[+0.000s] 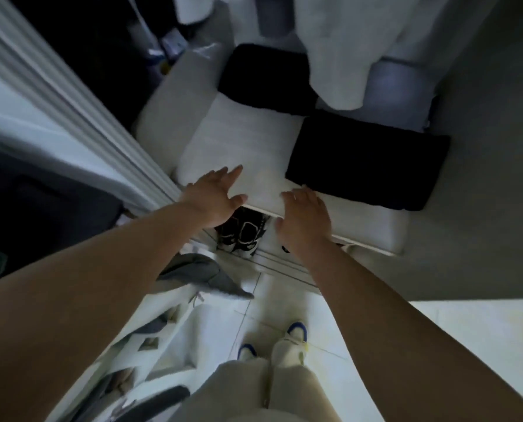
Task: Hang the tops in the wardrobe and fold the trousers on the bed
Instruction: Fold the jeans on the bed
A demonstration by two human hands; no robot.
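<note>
Over the wardrobe shelf [372, 236], left hand [214, 199] and right hand [304, 219] flat with fingers spread, gripping nothing, on the folded white garment [245, 153] beside dark folded trousers [366, 169], probably to square it.

The hanging white garment [345, 41] is cut off at the top edge; wardrobe's dark interior [71, 56] unreadable.

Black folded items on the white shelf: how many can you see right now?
2. One black folded item lies at the far end of the white shelf; the other lies nearer, beside the right hand. Hanging white clothes may hide more.
</note>
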